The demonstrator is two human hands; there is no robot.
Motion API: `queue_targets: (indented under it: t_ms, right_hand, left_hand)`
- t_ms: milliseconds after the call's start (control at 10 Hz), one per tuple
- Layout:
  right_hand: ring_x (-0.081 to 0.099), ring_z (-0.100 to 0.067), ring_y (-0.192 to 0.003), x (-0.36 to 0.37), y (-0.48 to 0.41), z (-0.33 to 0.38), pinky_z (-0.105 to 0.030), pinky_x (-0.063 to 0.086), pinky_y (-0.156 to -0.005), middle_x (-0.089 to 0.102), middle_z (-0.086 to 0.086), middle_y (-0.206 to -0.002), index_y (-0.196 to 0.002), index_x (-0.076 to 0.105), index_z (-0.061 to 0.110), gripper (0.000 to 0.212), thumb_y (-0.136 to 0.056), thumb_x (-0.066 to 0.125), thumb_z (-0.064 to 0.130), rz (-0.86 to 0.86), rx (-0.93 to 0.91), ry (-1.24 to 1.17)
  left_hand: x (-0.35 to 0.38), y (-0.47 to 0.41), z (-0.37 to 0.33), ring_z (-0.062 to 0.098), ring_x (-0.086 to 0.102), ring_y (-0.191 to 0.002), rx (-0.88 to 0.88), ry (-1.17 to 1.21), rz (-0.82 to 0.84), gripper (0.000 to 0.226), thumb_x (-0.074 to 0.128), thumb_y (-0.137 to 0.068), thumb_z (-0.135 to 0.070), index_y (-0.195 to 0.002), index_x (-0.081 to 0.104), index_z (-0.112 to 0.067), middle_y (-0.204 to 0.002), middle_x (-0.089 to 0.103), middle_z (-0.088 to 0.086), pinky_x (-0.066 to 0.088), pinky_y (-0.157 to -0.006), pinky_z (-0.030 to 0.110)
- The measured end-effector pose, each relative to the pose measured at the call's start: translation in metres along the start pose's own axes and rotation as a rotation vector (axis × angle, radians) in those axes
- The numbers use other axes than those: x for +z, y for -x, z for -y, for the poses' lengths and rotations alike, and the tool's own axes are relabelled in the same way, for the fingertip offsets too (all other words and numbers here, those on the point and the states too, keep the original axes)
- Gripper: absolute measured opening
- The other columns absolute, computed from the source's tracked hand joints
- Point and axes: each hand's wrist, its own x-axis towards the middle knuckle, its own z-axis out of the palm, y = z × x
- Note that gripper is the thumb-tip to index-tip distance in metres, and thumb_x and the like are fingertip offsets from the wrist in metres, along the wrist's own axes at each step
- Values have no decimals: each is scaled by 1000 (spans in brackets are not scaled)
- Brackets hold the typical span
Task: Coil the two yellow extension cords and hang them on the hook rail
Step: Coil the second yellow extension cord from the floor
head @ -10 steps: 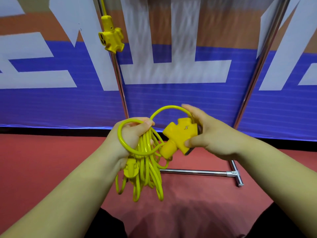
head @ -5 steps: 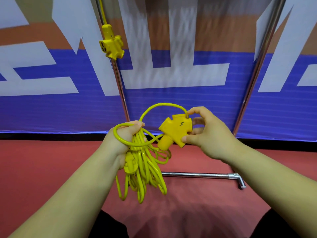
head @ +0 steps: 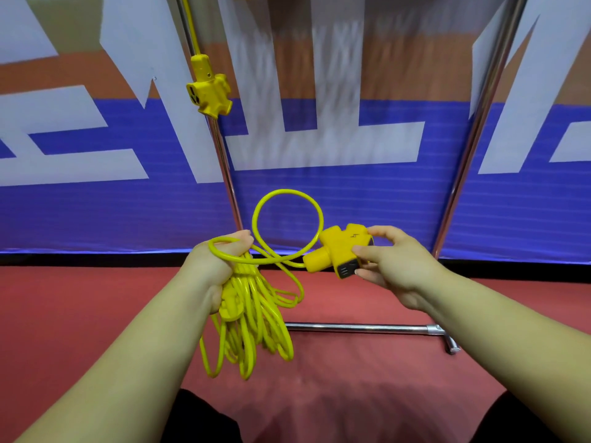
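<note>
My left hand (head: 215, 270) grips the top of a coiled yellow extension cord (head: 252, 321), whose loops hang down below my fist with a plug among them. My right hand (head: 396, 266) pinches the cord's yellow three-way socket head (head: 339, 251) to the right of the coil. A round loop of cord (head: 287, 219) stands up between my two hands. The second yellow cord's socket head (head: 209, 87) hangs from above along the left metal pole (head: 224, 161) of the rack. The hook rail itself is out of view.
A metal rack stands in front of me, with a slanted right pole (head: 470, 148) and a floor bar (head: 361, 328) with a foot at its right end. Behind it is a blue, white and orange banner (head: 351, 193). The floor (head: 64, 308) is red.
My right hand has pulled the socket head to the right, away from the coil. The loop of cord between my hands has grown wider and rounder. My left hand keeps its hold on the coil.
</note>
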Motion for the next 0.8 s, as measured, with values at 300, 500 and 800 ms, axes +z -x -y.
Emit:
queue_targets:
  t_ms: [300, 500, 800]
  right_hand:
    - [60, -19, -94, -20, -9, -2, -33, 47, -81, 63, -3, -114, -138, 49, 35, 62, -82, 77, 37, 54, 13, 757]
    - [60, -15, -110, 7, 6, -11, -36, 50, -95, 55, 5, -129, -119, 50, 29, 53, -78, 83, 37, 217, -229, 785]
    - [47, -18, -65, 10, -4, -19, -40, 44, -59, 58, -20, -94, -115, 34, 24, 51, -84, 71, 10, 251, -370, 851]
  left_hand:
    - [2, 20, -11, 18, 66, -48, 74, 112, -33, 41, 68, -93, -8, -133, 60, -14, -67, 67, 14, 52, -42, 27]
    - [7, 41, -29, 16, 59, -49, 248, 230, 111, 37, 63, -94, -6, -129, 63, -20, -72, 60, 8, 52, -48, 26]
    - [5, 69, -46, 17, 50, -45, 425, 255, 399, 44, 62, -80, -11, -122, 68, -24, -72, 55, 8, 45, -46, 26]
